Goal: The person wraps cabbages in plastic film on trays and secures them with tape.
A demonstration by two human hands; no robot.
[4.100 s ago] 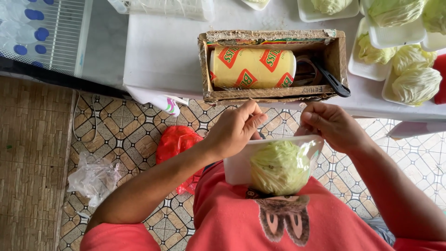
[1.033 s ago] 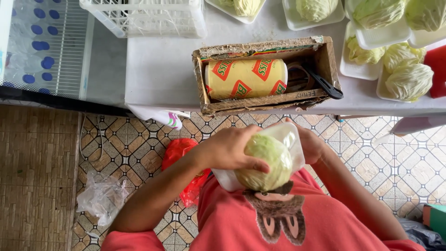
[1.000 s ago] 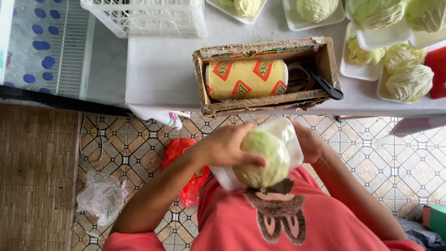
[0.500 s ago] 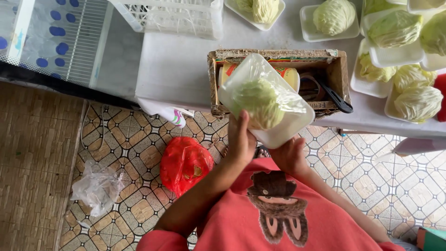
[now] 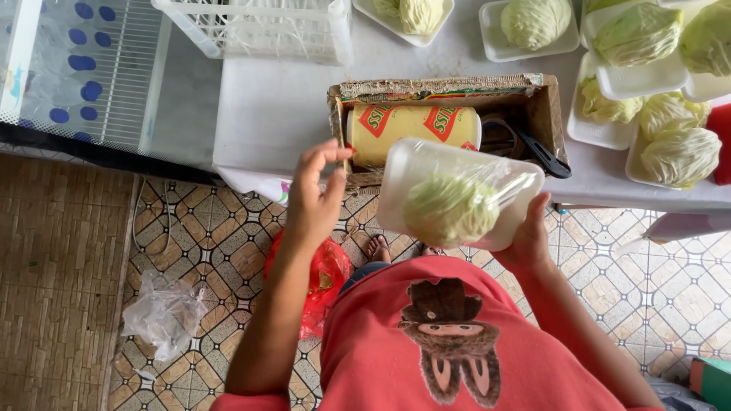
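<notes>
- The white tabletop runs across the top of my view; its near edge sits just past my hands, with patterned tile floor open below and to my left.
- A white slatted basket stands at the tabletop's far side, and foam trays of cabbage crowd its right end.
- A worn cardboard box rests at the near edge, holding a yellow roll of wrap and dark scissors.
- My right hand grips the wrapped cabbage tray from below, in the air just in front of the box, tilted and overlapping its near wall.
- My left hand is released and open, fingers spread, near the box's left corner and apart from the tray.
- Half a second ago my left hand was on the tray with the right; now it has let go, and the tray has dropped lower and to the right.
- A red bag and a clear crumpled bag lie on the floor.
</notes>
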